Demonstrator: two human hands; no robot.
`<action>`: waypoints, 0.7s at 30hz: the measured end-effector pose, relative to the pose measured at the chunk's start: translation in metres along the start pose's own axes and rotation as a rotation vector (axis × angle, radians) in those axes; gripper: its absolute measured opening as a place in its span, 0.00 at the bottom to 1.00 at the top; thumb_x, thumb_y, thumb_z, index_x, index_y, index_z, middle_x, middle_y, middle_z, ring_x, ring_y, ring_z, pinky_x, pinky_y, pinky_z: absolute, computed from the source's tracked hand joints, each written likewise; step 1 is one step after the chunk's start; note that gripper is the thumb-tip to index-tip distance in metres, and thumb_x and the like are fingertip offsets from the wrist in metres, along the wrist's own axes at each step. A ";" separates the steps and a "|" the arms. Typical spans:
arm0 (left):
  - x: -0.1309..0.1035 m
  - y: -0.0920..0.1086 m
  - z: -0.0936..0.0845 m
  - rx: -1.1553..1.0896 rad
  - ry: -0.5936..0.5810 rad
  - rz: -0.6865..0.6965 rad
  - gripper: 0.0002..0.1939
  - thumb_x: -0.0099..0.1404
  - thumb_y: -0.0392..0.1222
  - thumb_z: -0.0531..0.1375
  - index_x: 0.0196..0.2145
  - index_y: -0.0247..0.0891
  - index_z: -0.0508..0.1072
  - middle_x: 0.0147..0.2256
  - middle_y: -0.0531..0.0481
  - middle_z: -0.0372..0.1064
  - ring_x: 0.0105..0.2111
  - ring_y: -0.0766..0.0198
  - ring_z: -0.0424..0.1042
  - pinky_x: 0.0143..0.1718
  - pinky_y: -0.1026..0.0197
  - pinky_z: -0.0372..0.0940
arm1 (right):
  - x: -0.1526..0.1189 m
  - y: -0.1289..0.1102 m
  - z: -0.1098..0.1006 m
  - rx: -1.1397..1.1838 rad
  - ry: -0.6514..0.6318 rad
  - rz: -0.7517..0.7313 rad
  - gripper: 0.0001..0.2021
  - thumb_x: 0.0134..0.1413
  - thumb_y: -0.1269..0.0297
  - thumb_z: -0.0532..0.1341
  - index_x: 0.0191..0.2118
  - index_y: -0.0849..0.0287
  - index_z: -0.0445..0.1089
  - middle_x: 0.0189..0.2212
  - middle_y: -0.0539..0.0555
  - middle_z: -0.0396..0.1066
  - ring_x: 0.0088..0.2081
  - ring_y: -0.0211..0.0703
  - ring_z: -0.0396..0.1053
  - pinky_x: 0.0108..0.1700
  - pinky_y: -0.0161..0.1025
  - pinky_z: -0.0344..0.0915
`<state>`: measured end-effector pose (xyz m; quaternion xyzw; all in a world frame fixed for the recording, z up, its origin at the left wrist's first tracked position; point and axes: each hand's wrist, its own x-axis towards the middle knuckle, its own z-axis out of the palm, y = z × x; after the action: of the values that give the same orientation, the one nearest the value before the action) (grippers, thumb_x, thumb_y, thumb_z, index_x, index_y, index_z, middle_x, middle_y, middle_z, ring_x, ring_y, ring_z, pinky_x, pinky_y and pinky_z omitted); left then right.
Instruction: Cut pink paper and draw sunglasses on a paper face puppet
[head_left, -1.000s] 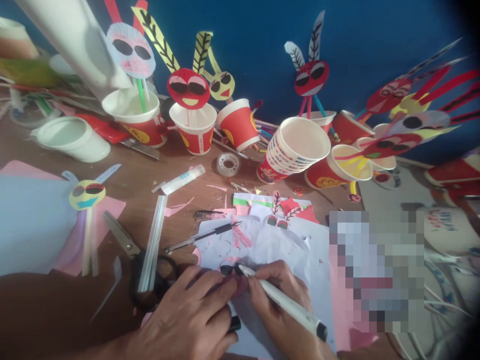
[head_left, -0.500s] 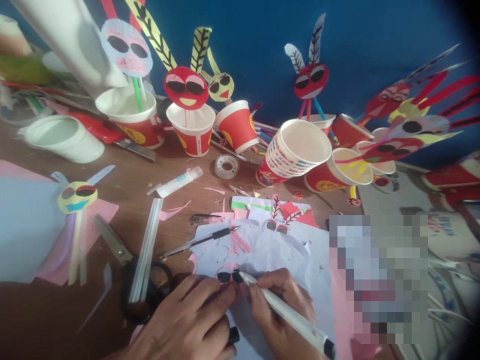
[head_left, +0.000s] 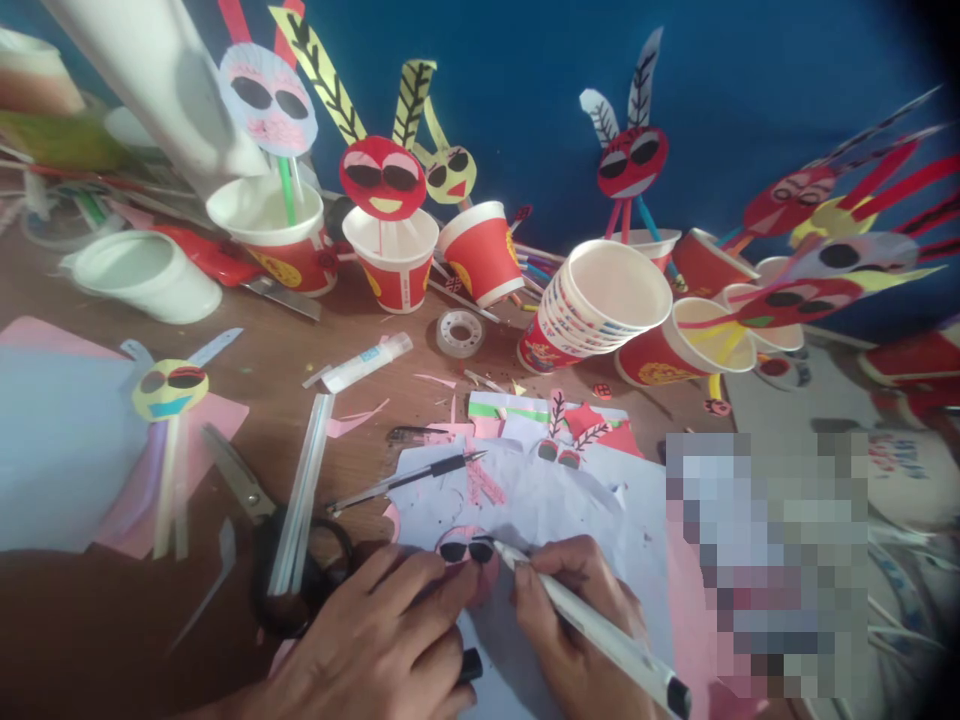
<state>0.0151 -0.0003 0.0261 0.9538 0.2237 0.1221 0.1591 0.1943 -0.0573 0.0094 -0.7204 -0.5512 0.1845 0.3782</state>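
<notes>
My right hand (head_left: pixel 581 620) is closed round a white marker (head_left: pixel 600 625), its tip at the right black eye shape of a small pink paper face (head_left: pixel 469 545). Fingertips of my left hand (head_left: pixel 397 625) press on the lower part of that face, over white paper (head_left: pixel 555 520). A black marker cap (head_left: pixel 470 666) sticks out from between the left fingers. Just above the face lie pink paper strips (head_left: pixel 486 482) and a black pen (head_left: pixel 427 472). Two more eye shapes with feathered antennae (head_left: pixel 559 452) rest at the paper's top.
Black-handled scissors (head_left: pixel 244 480), white straws (head_left: pixel 301 500) and a yellow paper face (head_left: pixel 171 390) lie at left. Behind stand stacked cups (head_left: pixel 551 335), a tape roll (head_left: pixel 460 333) and red cups (head_left: pixel 390 275) holding paper faces on straws. A green-white cup (head_left: pixel 150 275) lies back left.
The view has shifted slightly, so most things appear a little further right. The marker tip has moved a bit to the right, off the black eye shape's middle to its outer edge.
</notes>
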 end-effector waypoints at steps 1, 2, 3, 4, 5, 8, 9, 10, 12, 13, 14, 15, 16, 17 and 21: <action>0.000 0.000 0.000 0.000 0.007 -0.003 0.10 0.64 0.48 0.60 0.28 0.42 0.75 0.47 0.52 0.73 0.43 0.59 0.66 0.48 0.54 0.56 | 0.000 0.000 0.000 0.006 -0.001 0.009 0.08 0.56 0.63 0.58 0.28 0.53 0.59 0.12 0.42 0.67 0.10 0.32 0.61 0.15 0.28 0.58; 0.000 0.000 0.001 -0.003 0.013 -0.005 0.11 0.65 0.48 0.60 0.28 0.42 0.74 0.47 0.52 0.73 0.43 0.60 0.66 0.49 0.54 0.56 | 0.000 -0.001 0.000 0.013 0.000 0.020 0.08 0.56 0.63 0.58 0.28 0.53 0.59 0.12 0.42 0.67 0.10 0.32 0.61 0.15 0.28 0.58; 0.000 0.000 0.001 -0.005 0.016 -0.012 0.11 0.65 0.47 0.59 0.28 0.42 0.74 0.46 0.52 0.73 0.43 0.60 0.66 0.49 0.54 0.56 | -0.001 -0.001 0.000 0.022 0.004 0.029 0.08 0.55 0.63 0.58 0.27 0.53 0.59 0.12 0.42 0.66 0.10 0.31 0.61 0.15 0.28 0.58; 0.001 0.000 0.000 -0.007 0.020 -0.012 0.11 0.65 0.48 0.59 0.28 0.42 0.74 0.46 0.53 0.73 0.43 0.60 0.66 0.49 0.54 0.56 | -0.001 -0.001 0.001 0.031 0.010 0.036 0.08 0.56 0.63 0.58 0.27 0.54 0.60 0.12 0.42 0.66 0.11 0.31 0.61 0.15 0.28 0.58; 0.001 0.000 0.000 -0.009 0.018 -0.012 0.11 0.65 0.48 0.59 0.28 0.42 0.75 0.46 0.52 0.73 0.43 0.60 0.66 0.49 0.54 0.56 | -0.002 -0.002 0.001 0.038 0.016 0.041 0.08 0.55 0.63 0.59 0.27 0.54 0.60 0.12 0.41 0.65 0.11 0.31 0.60 0.15 0.28 0.57; 0.000 0.000 -0.001 -0.004 0.028 -0.013 0.10 0.65 0.47 0.59 0.29 0.42 0.75 0.46 0.53 0.73 0.44 0.59 0.66 0.50 0.54 0.55 | -0.004 -0.002 0.001 0.057 0.034 0.078 0.09 0.56 0.61 0.59 0.27 0.54 0.61 0.12 0.41 0.63 0.11 0.30 0.57 0.15 0.28 0.54; 0.000 0.001 -0.002 0.001 0.030 -0.010 0.10 0.65 0.47 0.59 0.29 0.42 0.75 0.46 0.53 0.73 0.44 0.59 0.66 0.50 0.55 0.55 | -0.005 -0.001 0.001 0.080 0.040 0.106 0.09 0.56 0.61 0.59 0.26 0.55 0.61 0.12 0.42 0.63 0.11 0.30 0.56 0.14 0.29 0.53; 0.000 0.001 -0.002 0.006 0.031 -0.006 0.10 0.65 0.47 0.59 0.29 0.42 0.75 0.47 0.53 0.73 0.44 0.60 0.67 0.49 0.55 0.56 | -0.005 -0.001 0.001 0.116 0.046 0.143 0.10 0.56 0.60 0.59 0.26 0.55 0.61 0.13 0.42 0.64 0.11 0.31 0.55 0.14 0.29 0.53; -0.001 0.001 -0.003 0.011 0.029 0.002 0.10 0.65 0.47 0.59 0.30 0.42 0.76 0.47 0.53 0.73 0.44 0.60 0.67 0.49 0.56 0.56 | -0.006 -0.001 -0.001 0.226 0.067 0.228 0.10 0.57 0.59 0.59 0.27 0.55 0.61 0.14 0.43 0.64 0.13 0.31 0.56 0.15 0.29 0.54; -0.001 0.001 -0.004 0.012 0.026 0.004 0.10 0.65 0.47 0.59 0.31 0.41 0.76 0.47 0.53 0.73 0.44 0.60 0.67 0.48 0.56 0.56 | -0.006 -0.001 -0.002 0.289 0.077 0.264 0.10 0.57 0.59 0.59 0.27 0.55 0.61 0.14 0.43 0.65 0.14 0.31 0.58 0.17 0.28 0.56; 0.000 0.001 -0.005 0.014 0.023 0.004 0.09 0.65 0.48 0.60 0.32 0.41 0.76 0.47 0.53 0.73 0.44 0.61 0.67 0.48 0.56 0.56 | -0.006 -0.002 -0.002 0.351 0.083 0.292 0.10 0.57 0.59 0.59 0.28 0.55 0.62 0.15 0.44 0.65 0.16 0.32 0.59 0.18 0.28 0.58; 0.000 0.001 -0.005 0.014 0.022 -0.003 0.09 0.64 0.48 0.60 0.32 0.41 0.76 0.47 0.53 0.73 0.44 0.61 0.67 0.49 0.56 0.56 | -0.005 -0.003 -0.003 0.406 0.085 0.310 0.09 0.58 0.59 0.59 0.29 0.55 0.62 0.16 0.44 0.66 0.17 0.33 0.61 0.20 0.28 0.60; 0.000 0.001 -0.006 0.016 0.025 -0.009 0.09 0.64 0.49 0.61 0.33 0.41 0.76 0.47 0.54 0.73 0.44 0.61 0.68 0.49 0.56 0.56 | -0.004 -0.005 -0.003 0.448 0.083 0.317 0.08 0.58 0.59 0.59 0.30 0.54 0.62 0.17 0.45 0.67 0.18 0.33 0.62 0.20 0.28 0.62; -0.001 0.001 -0.006 0.019 0.029 -0.013 0.09 0.64 0.49 0.61 0.33 0.41 0.76 0.47 0.54 0.73 0.44 0.61 0.68 0.49 0.57 0.55 | -0.004 -0.007 -0.004 0.475 0.078 0.315 0.08 0.59 0.59 0.59 0.31 0.54 0.62 0.18 0.45 0.67 0.19 0.34 0.62 0.21 0.29 0.63; -0.003 0.001 -0.003 0.017 0.063 -0.017 0.10 0.63 0.49 0.61 0.30 0.41 0.75 0.47 0.53 0.73 0.46 0.61 0.68 0.50 0.57 0.55 | -0.002 -0.015 -0.003 0.470 0.046 0.253 0.06 0.59 0.60 0.59 0.35 0.54 0.63 0.20 0.46 0.69 0.19 0.36 0.64 0.21 0.30 0.64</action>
<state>0.0118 -0.0017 0.0283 0.9489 0.2376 0.1491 0.1449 0.1858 -0.0591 0.0224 -0.6800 -0.3902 0.3366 0.5215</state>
